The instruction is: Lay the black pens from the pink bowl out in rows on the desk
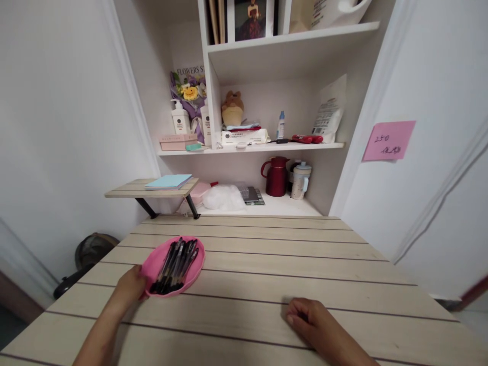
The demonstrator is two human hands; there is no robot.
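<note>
A round pink plate (pixel 153 260) lies on the left part of the slatted wooden table (pixel 244 315). Several black pens (pixel 176 264) are heaped in it, side by side and slanted. My left hand (pixel 131 284) grips the plate's near left rim, its fingertips partly hidden by the edge. To the right, my right hand (pixel 307 317) rests on the tabletop with its fingers curled in; nothing shows in it.
A small raised stand (pixel 118 192) carries light blue paper (pixel 169 181) at the back left. Behind the table, white shelves (pixel 305 147) hold a dark red thermos jug (pixel 276 178), a pale tumbler (pixel 300 182) and bottles. A pink note (pixel 389 141) sticks to the right wall.
</note>
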